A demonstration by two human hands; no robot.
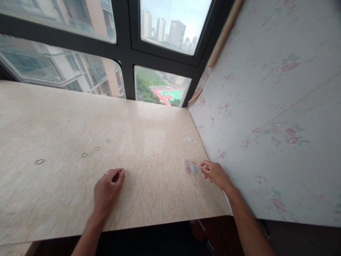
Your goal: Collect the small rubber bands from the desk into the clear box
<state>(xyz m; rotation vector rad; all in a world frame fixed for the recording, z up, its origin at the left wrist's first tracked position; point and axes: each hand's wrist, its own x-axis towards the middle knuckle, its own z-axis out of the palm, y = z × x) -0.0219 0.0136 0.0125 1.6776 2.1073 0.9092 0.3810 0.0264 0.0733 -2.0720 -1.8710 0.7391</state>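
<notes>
A small clear box (191,166) with pink, yellow and green items inside lies near the wall. At its right edge is my right hand (211,172), thumb and forefinger pinched together; anything between them is too small to name. My left hand (109,185) rests on the marble-patterned surface, its fingertips together around something I cannot make out. Thin rings lie to the left in a slanting row: a dark ring (39,161), a greenish ring (84,155), another ring (97,148) and a small ring (108,140).
A clear lid-like piece (189,139) lies behind the box. The flowered wall (266,135) borders the marble-patterned surface (154,199) on the right. Dark window frames (128,57) rise at the back, and the surface's front edge is near my forearms.
</notes>
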